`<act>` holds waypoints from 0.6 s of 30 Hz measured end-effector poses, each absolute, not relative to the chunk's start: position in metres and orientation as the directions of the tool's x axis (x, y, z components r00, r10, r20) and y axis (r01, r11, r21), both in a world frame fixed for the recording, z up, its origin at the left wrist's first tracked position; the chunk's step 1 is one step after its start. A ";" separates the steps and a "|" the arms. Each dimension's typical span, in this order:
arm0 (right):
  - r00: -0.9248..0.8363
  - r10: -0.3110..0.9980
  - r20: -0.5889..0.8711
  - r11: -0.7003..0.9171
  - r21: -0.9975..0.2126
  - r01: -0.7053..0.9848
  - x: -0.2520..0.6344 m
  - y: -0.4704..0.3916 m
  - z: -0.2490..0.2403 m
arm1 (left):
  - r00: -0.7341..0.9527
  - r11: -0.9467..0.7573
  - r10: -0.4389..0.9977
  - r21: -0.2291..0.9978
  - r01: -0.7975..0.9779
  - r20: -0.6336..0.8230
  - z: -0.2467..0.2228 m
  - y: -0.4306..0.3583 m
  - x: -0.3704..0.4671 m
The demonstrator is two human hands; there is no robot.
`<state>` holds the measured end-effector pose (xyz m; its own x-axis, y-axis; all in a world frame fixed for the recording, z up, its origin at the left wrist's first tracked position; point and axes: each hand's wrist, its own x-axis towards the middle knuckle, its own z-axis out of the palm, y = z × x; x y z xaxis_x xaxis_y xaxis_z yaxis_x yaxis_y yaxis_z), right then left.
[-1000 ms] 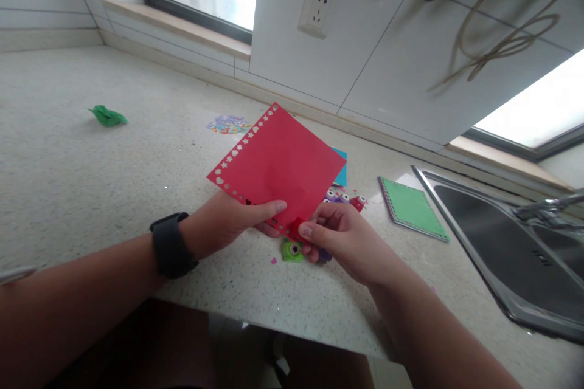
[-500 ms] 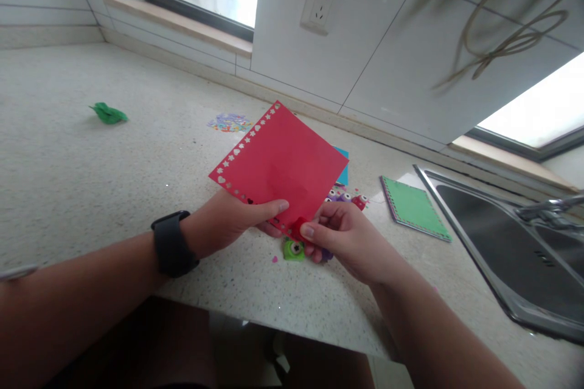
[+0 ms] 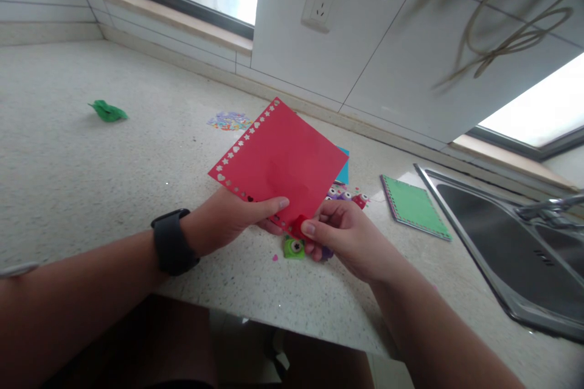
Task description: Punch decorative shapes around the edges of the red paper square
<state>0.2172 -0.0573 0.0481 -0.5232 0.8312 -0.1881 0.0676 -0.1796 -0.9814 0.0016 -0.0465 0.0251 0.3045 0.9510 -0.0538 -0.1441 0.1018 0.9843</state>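
Observation:
My left hand (image 3: 249, 214) pinches a red sheet of paper (image 3: 292, 161) along its lower edge, thumb on top and fingers beneath. Small hearts, stars and flowers are cut through two of its edges. At the sheet's near corner, my right hand (image 3: 340, 228) is closed around a small red craft punch (image 3: 298, 227), which sits over the paper's edge. The thumb rests on the punch, and the fingers hide part of it. Just below lies a green craft punch (image 3: 294, 247) on the counter, with a purple one (image 3: 326, 253) partly behind my right fingers.
Several purple and red punches (image 3: 345, 196) stand behind my right hand, near a blue item (image 3: 342, 165). Paper cutouts (image 3: 229, 121) lie heaped at the back. A green punched-edge sheet (image 3: 416, 206) lies beside the sink (image 3: 502, 243). Crumpled green material (image 3: 108, 111) is at left.
Almost nothing differs. The red sheet and both hands appear very slightly higher in view, with the same grip on paper and punch.

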 end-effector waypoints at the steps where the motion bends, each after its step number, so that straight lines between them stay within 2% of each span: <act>1: -0.524 0.830 -0.189 -0.173 -0.982 0.079 0.218 -0.057 0.048 | 0.305 0.098 0.951 0.985 -0.142 -0.051 0.025 -0.047 0.002; 18: -0.523 0.835 -0.169 -0.137 -0.986 0.099 0.219 -0.058 0.045 | 0.319 0.105 0.946 0.982 -0.156 -0.050 0.025 -0.047 0.002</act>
